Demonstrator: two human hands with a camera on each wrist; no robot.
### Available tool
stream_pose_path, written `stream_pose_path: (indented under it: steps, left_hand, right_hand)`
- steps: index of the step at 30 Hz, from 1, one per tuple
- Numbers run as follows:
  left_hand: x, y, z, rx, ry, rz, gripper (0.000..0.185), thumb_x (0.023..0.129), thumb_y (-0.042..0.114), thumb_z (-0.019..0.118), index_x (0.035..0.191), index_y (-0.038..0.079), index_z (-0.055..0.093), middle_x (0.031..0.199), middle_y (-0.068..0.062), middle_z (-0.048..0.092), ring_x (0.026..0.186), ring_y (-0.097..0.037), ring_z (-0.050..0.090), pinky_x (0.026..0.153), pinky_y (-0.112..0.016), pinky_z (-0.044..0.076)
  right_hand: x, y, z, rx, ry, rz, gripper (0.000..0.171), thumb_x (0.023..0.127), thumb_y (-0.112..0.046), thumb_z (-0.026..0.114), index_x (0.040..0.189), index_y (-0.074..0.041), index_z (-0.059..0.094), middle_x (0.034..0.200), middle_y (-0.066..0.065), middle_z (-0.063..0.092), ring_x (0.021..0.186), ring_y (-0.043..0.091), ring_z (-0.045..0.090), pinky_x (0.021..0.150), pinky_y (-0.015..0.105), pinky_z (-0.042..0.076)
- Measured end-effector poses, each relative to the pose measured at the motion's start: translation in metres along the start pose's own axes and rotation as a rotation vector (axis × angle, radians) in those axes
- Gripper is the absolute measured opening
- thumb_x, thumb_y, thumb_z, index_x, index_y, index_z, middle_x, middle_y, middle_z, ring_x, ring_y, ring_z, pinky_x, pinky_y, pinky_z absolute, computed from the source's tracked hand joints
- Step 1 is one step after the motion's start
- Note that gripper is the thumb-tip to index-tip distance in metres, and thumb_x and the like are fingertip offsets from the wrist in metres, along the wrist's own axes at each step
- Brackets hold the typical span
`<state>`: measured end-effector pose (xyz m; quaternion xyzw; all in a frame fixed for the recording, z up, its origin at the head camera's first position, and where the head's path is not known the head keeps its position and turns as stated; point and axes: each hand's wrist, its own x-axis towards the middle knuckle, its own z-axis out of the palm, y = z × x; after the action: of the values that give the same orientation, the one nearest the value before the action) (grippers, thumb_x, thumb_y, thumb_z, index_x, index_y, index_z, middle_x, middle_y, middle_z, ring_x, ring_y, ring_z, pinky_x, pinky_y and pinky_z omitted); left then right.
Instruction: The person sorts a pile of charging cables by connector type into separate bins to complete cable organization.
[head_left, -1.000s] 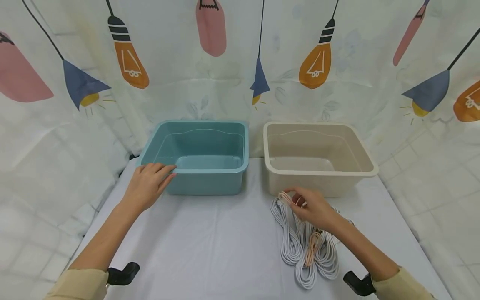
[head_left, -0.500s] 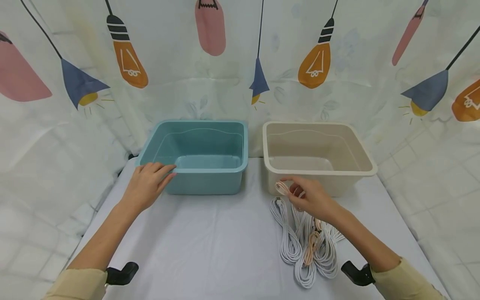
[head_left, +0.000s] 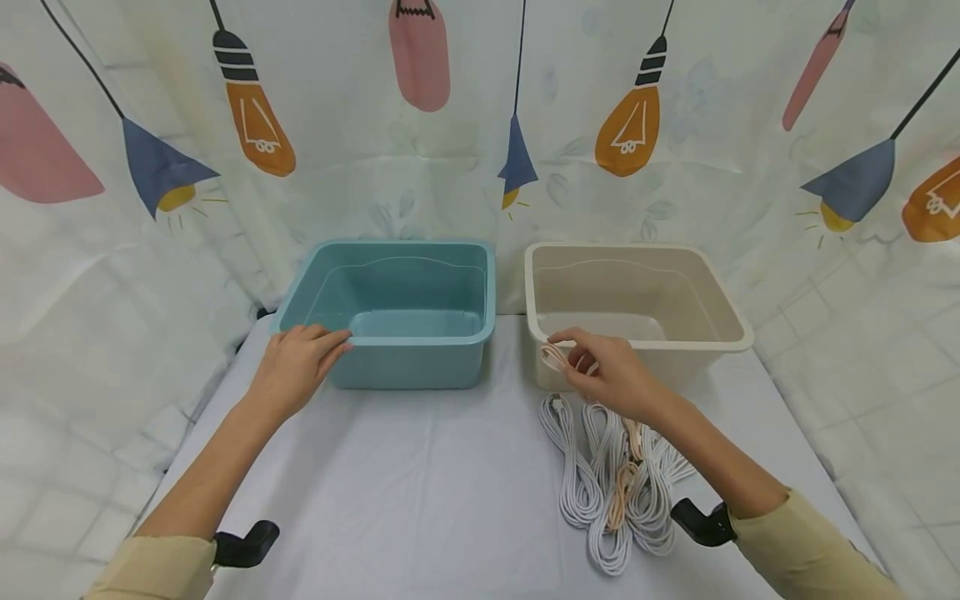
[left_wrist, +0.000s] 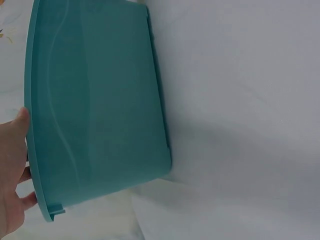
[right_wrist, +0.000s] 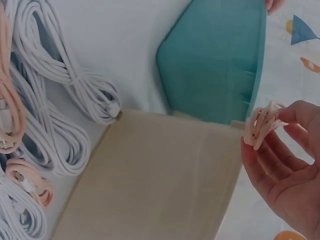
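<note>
Our right hand (head_left: pixel 611 375) is pinching a small pale-pink coiled cable (right_wrist: pixel 261 127), raising it from the white and pink coiled cables (head_left: pixel 581 492) right of centre on the white-clothed desk (head_left: pixel 420 475) to the near-left corner of the beige rectangular plastic bin (head_left: pixel 690 345), so we are separating it. Our left hand (head_left: pixel 296 367) is touching the near rim of the teal rectangular plastic bin (head_left: pixel 420 341); whether it is gripping, we cannot tell.

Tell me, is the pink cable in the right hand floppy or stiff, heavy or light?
The pink cable is probably bendy, since it's coiled in loops. It's likely light too: the right hand pinches it, and it looks small.
</note>
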<state>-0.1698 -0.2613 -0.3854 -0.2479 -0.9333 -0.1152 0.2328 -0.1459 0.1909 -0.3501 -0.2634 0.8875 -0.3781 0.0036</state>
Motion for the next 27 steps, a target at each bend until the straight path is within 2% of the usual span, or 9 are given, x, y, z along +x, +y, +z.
stream_pose_path:
  steps: [5, 11, 19, 27]
  left_hand:
    - [0.001, 0.002, -0.001, -0.008, 0.014, 0.007, 0.027, 0.090, 0.009, 0.081, 0.116, -0.001, 0.079, 0.091, -0.016, 0.073, 0.076, -0.036, 0.062, 0.063, -0.054, 0.052]
    - [0.000, 0.004, -0.001, -0.009, 0.003, -0.010, 0.028, 0.092, 0.010, 0.080, 0.118, -0.002, 0.078, 0.093, -0.017, 0.073, 0.078, -0.037, 0.063, 0.068, -0.058, 0.054]
    - [0.000, 0.002, 0.001, -0.004, 0.013, -0.004, 0.029, 0.092, 0.009, 0.080, 0.118, -0.002, 0.078, 0.094, -0.018, 0.074, 0.080, -0.038, 0.066, 0.070, -0.059, 0.055]
    - [0.001, 0.002, 0.001, -0.007, 0.011, -0.005, 0.028, 0.091, 0.009, 0.081, 0.117, -0.003, 0.078, 0.093, -0.018, 0.074, 0.081, -0.039, 0.068, 0.070, -0.059, 0.055]
  right_hand:
    - [0.009, -0.002, -0.002, -0.012, 0.008, -0.009, 0.039, 0.096, 0.003, 0.065, 0.134, -0.003, 0.065, 0.090, 0.013, 0.074, 0.074, 0.017, 0.070, 0.059, 0.028, 0.059]
    - [0.022, -0.003, -0.007, -0.031, 0.024, -0.014, 0.039, 0.094, 0.004, 0.065, 0.133, -0.001, 0.065, 0.088, 0.012, 0.074, 0.071, 0.016, 0.070, 0.059, 0.028, 0.057]
    - [0.041, -0.011, -0.012, -0.041, 0.013, -0.014, 0.039, 0.097, 0.000, 0.066, 0.135, -0.002, 0.065, 0.088, 0.010, 0.074, 0.066, 0.016, 0.068, 0.058, 0.030, 0.056]
    - [0.064, -0.025, -0.011, -0.069, 0.019, -0.016, 0.038, 0.097, -0.003, 0.069, 0.135, -0.005, 0.064, 0.092, 0.012, 0.075, 0.072, 0.019, 0.070, 0.060, 0.032, 0.058]
